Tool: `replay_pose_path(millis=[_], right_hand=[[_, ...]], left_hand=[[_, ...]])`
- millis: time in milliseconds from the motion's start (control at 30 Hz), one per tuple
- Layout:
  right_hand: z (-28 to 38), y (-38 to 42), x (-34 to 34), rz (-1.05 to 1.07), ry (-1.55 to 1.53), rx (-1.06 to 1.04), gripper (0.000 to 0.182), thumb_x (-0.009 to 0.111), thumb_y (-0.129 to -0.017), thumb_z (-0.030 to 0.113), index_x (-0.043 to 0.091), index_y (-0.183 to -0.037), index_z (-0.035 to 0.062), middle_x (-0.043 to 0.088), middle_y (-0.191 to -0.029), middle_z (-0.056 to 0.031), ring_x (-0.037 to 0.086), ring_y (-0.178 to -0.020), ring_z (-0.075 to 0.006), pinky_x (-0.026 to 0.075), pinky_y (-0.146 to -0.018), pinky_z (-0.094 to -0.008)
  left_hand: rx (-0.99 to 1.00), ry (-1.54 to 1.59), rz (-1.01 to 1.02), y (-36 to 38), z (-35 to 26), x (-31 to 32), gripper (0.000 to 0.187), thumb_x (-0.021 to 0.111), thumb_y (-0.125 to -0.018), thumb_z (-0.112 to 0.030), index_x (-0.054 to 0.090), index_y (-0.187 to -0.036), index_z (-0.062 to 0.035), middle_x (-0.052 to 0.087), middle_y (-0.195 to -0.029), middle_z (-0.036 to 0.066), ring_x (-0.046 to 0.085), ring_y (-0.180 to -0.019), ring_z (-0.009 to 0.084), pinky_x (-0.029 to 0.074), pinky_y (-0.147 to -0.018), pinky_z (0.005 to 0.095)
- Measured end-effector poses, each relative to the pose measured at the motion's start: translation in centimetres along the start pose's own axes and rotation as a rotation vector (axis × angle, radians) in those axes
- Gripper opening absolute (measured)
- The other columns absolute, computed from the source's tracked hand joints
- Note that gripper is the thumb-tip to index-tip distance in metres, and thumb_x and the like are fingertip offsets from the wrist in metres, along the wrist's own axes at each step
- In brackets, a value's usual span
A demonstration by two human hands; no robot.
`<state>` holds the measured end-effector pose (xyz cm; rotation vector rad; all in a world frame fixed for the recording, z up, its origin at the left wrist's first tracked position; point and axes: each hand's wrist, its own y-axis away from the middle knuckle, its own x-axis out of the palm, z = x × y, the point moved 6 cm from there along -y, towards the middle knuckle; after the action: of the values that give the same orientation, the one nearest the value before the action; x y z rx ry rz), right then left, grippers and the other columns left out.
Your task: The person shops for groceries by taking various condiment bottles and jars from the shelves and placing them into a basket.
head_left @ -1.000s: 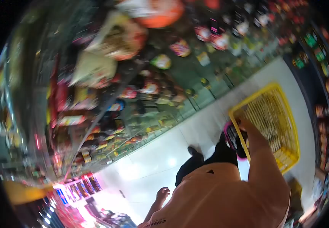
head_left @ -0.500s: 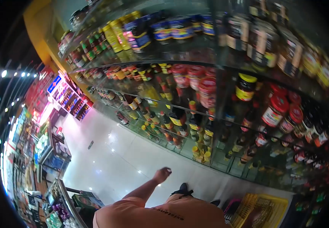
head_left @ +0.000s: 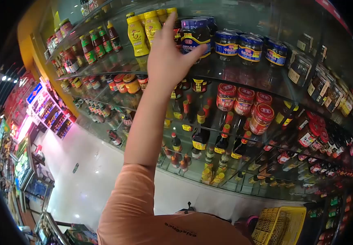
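My left hand [head_left: 171, 57] is raised to the upper shelf, fingers stretched up and thumb spread to the right, holding nothing. It overlaps a large dark jar [head_left: 195, 30] with a blue and yellow label, the thumb crossing that label. Just left of the fingers stand yellow squeeze bottles [head_left: 137, 36], partly covered by the hand. Smaller dark jars [head_left: 226, 44] with blue labels line the same shelf to the right. My right hand is out of sight. Low at the right is a yellow basket [head_left: 280, 222].
Glass shelves [head_left: 241, 76] run across the view. Red-lidded jars [head_left: 244, 100] stand one level down, with dark sauce bottles [head_left: 201, 136] below. Pale floor [head_left: 91, 171] extends to the left, toward a lit display rack [head_left: 52, 110]. A produce counter [head_left: 29, 183] lines the far left.
My left hand has risen from low over the floor up to the upper shelf, its fingers now spread. The shelves look closer, and the view has shifted.
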<state>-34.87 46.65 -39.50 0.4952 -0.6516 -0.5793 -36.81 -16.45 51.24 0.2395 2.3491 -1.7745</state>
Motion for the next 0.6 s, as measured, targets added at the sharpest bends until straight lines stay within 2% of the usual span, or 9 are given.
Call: replay_pose_path(millis=[33,67,133,167,300,400,500,567,600], right_hand=[[1.7,0.3,1.9,-0.188,0.449,-0.033,0.035,0.056,-0.093,0.034,0.06,-0.112,0.0041,0.068,-0.095,-0.0144,0.069,-0.082,-0.031,0.056,-0.065,-0.0426],[4.8,1.2,5.7,-0.299,0.675,-0.03,0.033,0.058,-0.092,0.035,0.064,-0.106,0.006,0.069,-0.092,-0.0128,0.068,-0.081,-0.03,0.055,-0.068,-0.0425],[9.7,3.0,11.6,-0.415,0.849,-0.014,0.029,0.062,-0.088,0.037,0.071,-0.092,0.0098,0.071,-0.087,-0.0096,0.068,-0.079,-0.0281,0.055,-0.073,-0.0423],[11.6,3.9,13.7,-0.457,0.883,-0.004,0.029,0.063,-0.087,0.038,0.075,-0.085,0.0116,0.071,-0.084,-0.0081,0.068,-0.078,-0.0272,0.054,-0.076,-0.0422],[9.1,4.2,12.3,-0.474,0.914,0.094,0.026,0.063,-0.087,0.033,0.073,-0.089,0.0087,0.07,-0.088,-0.0101,0.068,-0.078,-0.027,0.055,-0.072,-0.0406],[7.8,3.8,11.2,-0.464,0.915,0.083,0.025,0.063,-0.087,0.03,0.072,-0.092,0.0066,0.069,-0.091,-0.0117,0.069,-0.078,-0.0268,0.056,-0.069,-0.0394],[7.4,2.5,10.3,-0.421,0.924,-0.005,0.024,0.063,-0.088,0.026,0.071,-0.094,0.0044,0.068,-0.094,-0.0132,0.069,-0.078,-0.0267,0.056,-0.067,-0.0382],[7.6,0.7,9.7,-0.385,0.853,-0.142,0.023,0.063,-0.088,0.023,0.07,-0.096,0.0029,0.068,-0.096,-0.0142,0.07,-0.078,-0.0266,0.057,-0.065,-0.0374],[7.2,-0.9,8.3,-0.399,0.71,-0.26,0.022,0.061,-0.088,0.026,0.069,-0.089,0.0055,0.067,-0.089,-0.0124,0.068,-0.078,-0.0269,0.055,-0.063,-0.0393]], left_hand=[[0.019,-0.115,0.034,-0.6,0.1,1.1,0.092,0.087,-0.068,-0.041,0.045,-0.143,-0.0079,0.06,-0.122,0.019,0.064,-0.109,0.0284,0.054,-0.083,0.0397],[0.023,-0.103,0.029,-0.7,-0.1,1.3,0.092,0.087,-0.068,-0.041,0.045,-0.143,-0.0079,0.06,-0.122,0.019,0.064,-0.109,0.0284,0.054,-0.083,0.0397],[-0.027,-0.227,0.099,-0.6,-0.5,1.4,0.092,0.086,-0.067,-0.044,0.045,-0.142,-0.0104,0.063,-0.12,0.017,0.065,-0.108,0.0324,0.055,-0.082,0.0416],[-0.021,-0.216,0.099,-0.6,-0.7,1.2,0.092,0.086,-0.067,-0.044,0.045,-0.142,-0.0104,0.063,-0.12,0.017,0.065,-0.108,0.0324,0.055,-0.082,0.0416],[-0.04,-0.153,0.086,0.2,-0.2,0.8,0.084,0.086,-0.071,-0.038,0.044,-0.138,-0.0117,0.064,-0.118,0.016,0.066,-0.105,0.0326,0.055,-0.086,0.0406],[-0.069,0.14,0.068,1.1,0.9,1.0,0.081,0.088,-0.071,-0.023,0.044,-0.138,-0.0107,0.059,-0.124,0.016,0.063,-0.112,0.0288,0.054,-0.089,0.0395],[0.395,0.41,-0.22,3.3,0.9,-0.3,0.084,0.089,-0.067,-0.003,0.043,-0.138,-0.0067,0.044,-0.135,0.014,0.048,-0.128,0.027,0.049,-0.098,0.0439],[0.391,0.555,-0.334,5.8,1.4,-1.9,0.096,0.092,-0.063,-0.018,0.037,-0.141,-0.0125,0.04,-0.132,0.019,0.053,-0.114,0.0338,0.047,-0.096,0.0456],[0.393,0.573,-0.324,7.5,0.9,-2.2,0.096,0.092,-0.063,-0.018,0.037,-0.141,-0.0125,0.04,-0.132,0.019,0.053,-0.114,0.0338,0.047,-0.096,0.0456]])
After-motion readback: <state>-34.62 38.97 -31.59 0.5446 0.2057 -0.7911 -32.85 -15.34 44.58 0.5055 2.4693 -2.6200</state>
